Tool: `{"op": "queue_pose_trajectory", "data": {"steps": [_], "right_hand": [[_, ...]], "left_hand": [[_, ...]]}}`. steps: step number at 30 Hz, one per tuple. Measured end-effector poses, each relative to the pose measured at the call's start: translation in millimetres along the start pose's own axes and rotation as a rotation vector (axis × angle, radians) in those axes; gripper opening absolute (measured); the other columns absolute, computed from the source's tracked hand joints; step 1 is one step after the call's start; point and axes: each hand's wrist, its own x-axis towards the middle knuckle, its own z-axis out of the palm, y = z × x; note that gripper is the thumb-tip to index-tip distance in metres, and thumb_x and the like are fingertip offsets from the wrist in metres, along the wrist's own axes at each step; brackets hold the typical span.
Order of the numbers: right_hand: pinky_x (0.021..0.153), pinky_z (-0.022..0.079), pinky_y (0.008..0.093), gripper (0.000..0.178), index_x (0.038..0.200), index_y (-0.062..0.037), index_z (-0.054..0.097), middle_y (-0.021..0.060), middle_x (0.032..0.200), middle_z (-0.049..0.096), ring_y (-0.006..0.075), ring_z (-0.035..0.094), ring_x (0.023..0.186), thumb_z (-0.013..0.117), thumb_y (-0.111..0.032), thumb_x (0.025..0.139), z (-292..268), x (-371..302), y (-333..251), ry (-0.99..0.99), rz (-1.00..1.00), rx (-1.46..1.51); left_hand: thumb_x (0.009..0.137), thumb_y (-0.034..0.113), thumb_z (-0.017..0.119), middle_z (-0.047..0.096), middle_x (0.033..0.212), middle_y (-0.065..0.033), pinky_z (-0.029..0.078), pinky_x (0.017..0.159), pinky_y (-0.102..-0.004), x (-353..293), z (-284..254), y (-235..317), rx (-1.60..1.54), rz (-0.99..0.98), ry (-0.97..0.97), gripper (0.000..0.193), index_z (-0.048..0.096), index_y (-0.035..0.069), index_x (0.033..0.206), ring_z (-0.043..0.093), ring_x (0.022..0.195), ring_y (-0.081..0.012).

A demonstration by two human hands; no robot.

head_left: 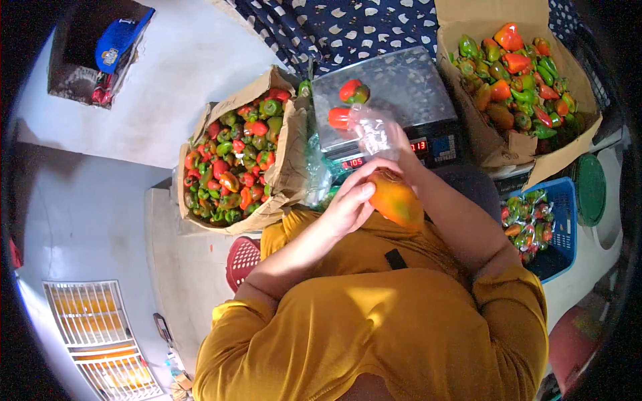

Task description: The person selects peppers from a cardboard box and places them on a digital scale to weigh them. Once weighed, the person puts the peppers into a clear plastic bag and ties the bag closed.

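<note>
In front of my chest my left hand (pixel 349 202) is closed round an orange bell pepper (pixel 397 202) with a greenish patch. Just beyond it, my right hand (pixel 403 151) grips a clear plastic bag (pixel 374 128), which partly hides that hand's fingers. The bag hangs over the near part of a digital scale (pixel 414 87) with a steel platform and red lit digits. On the platform lie a red-and-green bell pepper (pixel 354 91) and a red pepper (pixel 339 118). The bag's edge overlaps the red one; whether it is inside, I cannot tell.
A cardboard box (pixel 289 150) full of red and green peppers stands left of the scale, with clear plastic (pixel 315 175) beside it. Another box (pixel 498 150) of peppers stands at the right. Nearer, a blue basket (pixel 568 227) holds bagged peppers, beside a green lid (pixel 591 190).
</note>
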Motion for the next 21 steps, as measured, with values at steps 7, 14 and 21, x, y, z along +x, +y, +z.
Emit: {"op": "queue_pose_trajectory", "data": {"steps": [7,14,21], "right_hand": [[0.082,0.047,0.0296,0.056,0.132,-0.0119,0.046,0.0015,0.117,0.058,0.0121,0.055,0.098,0.061,-0.039,0.086,10,16,-6,-0.016,0.254,-0.105],[0.089,0.047,0.0338,0.07,0.134,-0.0047,0.039,0.0052,0.121,0.053,0.0201,0.053,0.11,0.073,-0.026,0.077,17,22,2,-0.241,-0.036,-0.235],[0.096,0.042,0.0346,0.087,0.134,-0.0065,0.04,0.009,0.126,0.05,0.0213,0.052,0.113,0.082,-0.007,0.059,24,-2,5,-0.336,-0.199,-0.584]], "left_hand": [[0.081,0.047,0.065,0.055,0.113,-0.0084,0.039,0.095,-0.0325,-18,2,32,0.664,0.133,0.109,0.062,0.048,0.001,0.119,0.052,0.109,-0.0186],[0.081,0.017,0.068,0.055,0.111,-0.008,0.044,0.091,-0.0325,-18,-15,82,0.805,0.493,0.49,0.044,0.05,0.0,0.117,0.055,0.102,-0.0186],[0.075,0.015,0.069,0.061,0.101,-0.0146,0.046,0.085,-0.0352,-5,-44,52,1.339,0.285,0.373,0.037,0.056,0.002,0.107,0.061,0.097,-0.0293]]}}
